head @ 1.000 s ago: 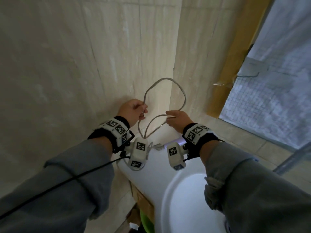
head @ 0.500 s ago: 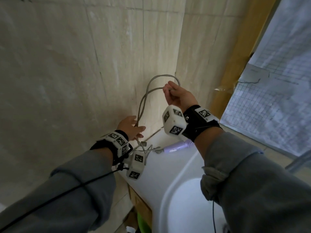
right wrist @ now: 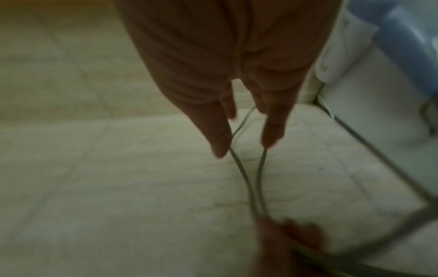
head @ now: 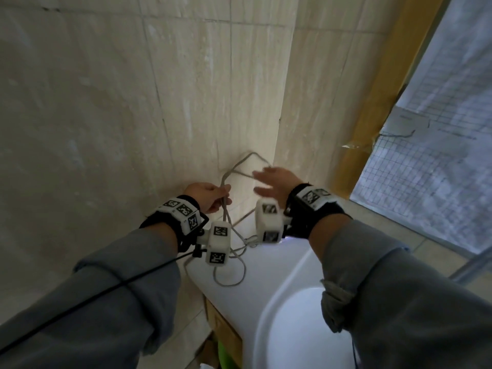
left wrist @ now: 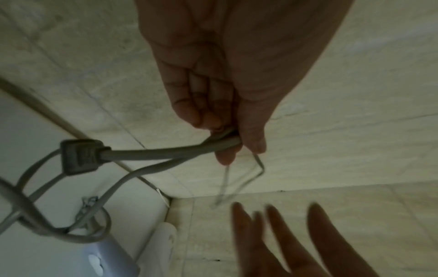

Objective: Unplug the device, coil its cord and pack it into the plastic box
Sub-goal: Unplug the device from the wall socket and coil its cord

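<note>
My left hand point(head: 209, 198) grips several strands of the grey cord point(head: 250, 153) bunched together, and a loop stands up from it against the tiled wall. The left wrist view shows the thumb and fingers pinching the cord point(left wrist: 166, 151), with the grey plug point(left wrist: 79, 157) hanging just left of the hand. My right hand point(head: 274, 185) hovers beside the loop with its fingers straight and spread, holding nothing; the loop point(right wrist: 239, 165) shows just past its fingertips. The lavender and white device point(left wrist: 113, 256) lies on the white counter, mostly hidden in the head view. No plastic box is in view.
Slack cord lies in a loop on the white sink counter point(head: 266, 267), next to the round basin point(head: 292, 328). Beige tiled walls point(head: 133, 129) meet in a corner right behind the hands. A window with mesh point(head: 439, 169) is at the right.
My right hand has come down from its raised position, let go of the cord loop and spread open. My left hand has closed round the gathered strands.
</note>
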The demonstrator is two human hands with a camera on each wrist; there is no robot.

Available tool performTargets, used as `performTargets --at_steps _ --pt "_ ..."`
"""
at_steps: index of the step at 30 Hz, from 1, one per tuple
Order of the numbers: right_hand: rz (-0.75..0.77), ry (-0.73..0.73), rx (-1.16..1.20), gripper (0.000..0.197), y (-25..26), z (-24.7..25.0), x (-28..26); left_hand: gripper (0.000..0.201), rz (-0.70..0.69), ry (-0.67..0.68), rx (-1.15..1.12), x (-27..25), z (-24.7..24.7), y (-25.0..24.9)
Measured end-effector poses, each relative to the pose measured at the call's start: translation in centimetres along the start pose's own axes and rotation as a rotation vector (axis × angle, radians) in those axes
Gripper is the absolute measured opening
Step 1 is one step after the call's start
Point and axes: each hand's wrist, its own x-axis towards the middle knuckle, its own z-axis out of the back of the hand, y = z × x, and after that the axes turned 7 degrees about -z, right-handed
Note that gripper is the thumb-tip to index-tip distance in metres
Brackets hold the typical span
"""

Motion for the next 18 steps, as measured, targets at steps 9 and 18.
performTargets --at_steps 9,18 --pt "0.036 0.031 -0.629 0.022 -2.8 -1.6 -0.5 0.024 0.003 0.013 -0.175 -0.2 -1.0 -0.3" --pt "0.219 -0.012 0.325 0.029 2.6 1.5 -0.1 0.019 0.11 -0.034 0.113 0.1 0.1 -0.5"
